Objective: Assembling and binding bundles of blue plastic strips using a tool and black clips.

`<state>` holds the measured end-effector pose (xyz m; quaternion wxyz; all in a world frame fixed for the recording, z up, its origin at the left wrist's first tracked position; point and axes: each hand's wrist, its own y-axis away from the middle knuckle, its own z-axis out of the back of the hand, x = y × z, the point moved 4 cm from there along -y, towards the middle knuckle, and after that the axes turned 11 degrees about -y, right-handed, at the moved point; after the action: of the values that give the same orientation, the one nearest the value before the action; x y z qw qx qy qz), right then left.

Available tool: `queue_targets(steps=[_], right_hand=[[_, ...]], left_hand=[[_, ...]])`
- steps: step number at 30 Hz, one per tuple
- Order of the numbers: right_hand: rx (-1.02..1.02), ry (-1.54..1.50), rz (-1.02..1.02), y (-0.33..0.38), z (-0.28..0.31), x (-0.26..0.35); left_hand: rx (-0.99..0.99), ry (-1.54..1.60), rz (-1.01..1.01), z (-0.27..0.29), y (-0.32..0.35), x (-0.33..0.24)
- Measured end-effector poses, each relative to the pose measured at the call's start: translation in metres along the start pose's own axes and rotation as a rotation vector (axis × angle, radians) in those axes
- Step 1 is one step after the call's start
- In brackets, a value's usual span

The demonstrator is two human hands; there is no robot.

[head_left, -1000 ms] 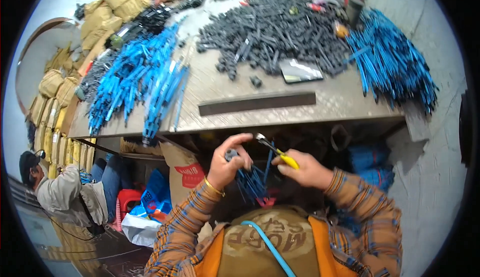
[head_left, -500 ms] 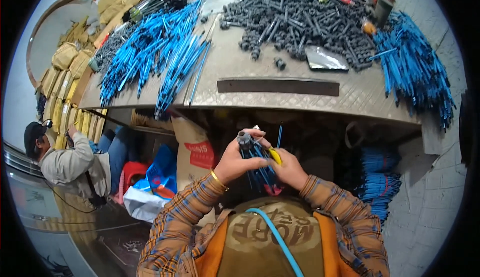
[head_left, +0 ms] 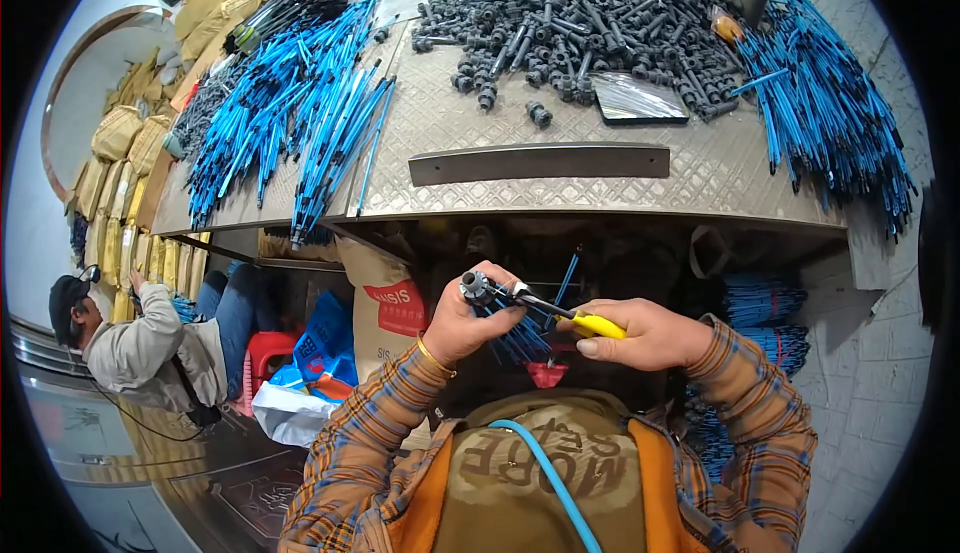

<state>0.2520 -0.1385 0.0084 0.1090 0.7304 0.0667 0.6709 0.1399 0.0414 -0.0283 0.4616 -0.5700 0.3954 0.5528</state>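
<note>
Left hand point(head_left: 455, 328) has thumb and fingers closed round a grey fitting point(head_left: 474, 286), ringed end toward the camera, just off the table's front edge on the wearer's side. Thin blue rods point(head_left: 520, 341) hang in a bunch below that grip; can't tell if they join the fitting. Hold probably keeps the end accessible and the bunch steady.

Right hand point(head_left: 645, 333) grips a yellow-handled tool point(head_left: 601, 326) by its handle, metal tip just beside the fitting (contact: can't tell). Gripping that far back likely keeps the knuckles out of the way.

On the table point(head_left: 740, 178): fitting pile point(head_left: 600, 28) toward the back edge, left rod stack point(head_left: 270, 113) by the left front corner, right rod stack point(head_left: 825, 103) over the right end. Presumably sorted by type for easy reach.

Vs half a second back: there the right hand sits tucked against the left, tool mostly hidden; now it's further right, shaft and tip exposed. Left grip looks the same. Table stock looks unchanged; camera has shifted.
</note>
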Motion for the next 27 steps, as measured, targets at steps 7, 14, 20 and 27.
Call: queue_targets(steps=[7,14,20,27], right_hand=[[0.068,0.179,0.058,-0.0032,0.0056,-0.0001],[0.086,0.289,0.16,-0.0035,0.0059,0.0077],[0.098,0.236,0.182,-0.0021,0.0056,0.0043],[0.131,0.205,0.1,-0.001,0.0041,0.0058]], left_hand=[[0.061,-0.056,0.02,-0.0014,0.0019,0.0007],[0.083,-0.062,0.009,-0.002,0.0018,0.0017],[0.151,-0.103,0.022,-0.0014,0.0016,0.0033],[0.21,-0.096,0.03,-0.0004,0.0032,0.0034]])
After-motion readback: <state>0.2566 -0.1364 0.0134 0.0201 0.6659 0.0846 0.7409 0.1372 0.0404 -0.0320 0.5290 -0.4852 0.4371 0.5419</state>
